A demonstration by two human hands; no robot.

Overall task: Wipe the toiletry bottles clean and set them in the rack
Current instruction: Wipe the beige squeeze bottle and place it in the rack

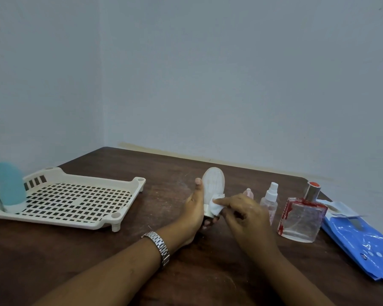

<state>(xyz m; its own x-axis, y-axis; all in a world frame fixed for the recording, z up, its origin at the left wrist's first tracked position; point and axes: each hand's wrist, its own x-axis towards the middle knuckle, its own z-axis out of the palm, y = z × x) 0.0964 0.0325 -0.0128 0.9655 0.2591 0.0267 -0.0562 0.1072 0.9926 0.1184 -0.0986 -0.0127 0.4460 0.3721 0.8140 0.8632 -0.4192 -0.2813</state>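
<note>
From my station I see the left hand curled round the lower part of a white bottle, which it holds upright above the table near the middle, cap end down, with the thumb running up the bottle's left edge. The right hand pinches a small white wipe and presses it against the bottle's lower right side; its forefinger lies stretched across the wipe and the other fingers are curled in. A metal watch sits on the left wrist. The rack, cream with a grid floor, stands on the table's left side, well apart from the hands. A blue bottle stands in its near left corner, cap down. To the right of the hands a small pink bottle peeks up just behind the right hand, mostly hidden by it. Beside that stands a clear spray bottle, then a square glass perfume bottle with red marks on it and a red-topped silver cap. All three stand upright on the table, outside the rack. A blue wipes pack lies flat at the table's right edge, near the perfume bottle.
</note>
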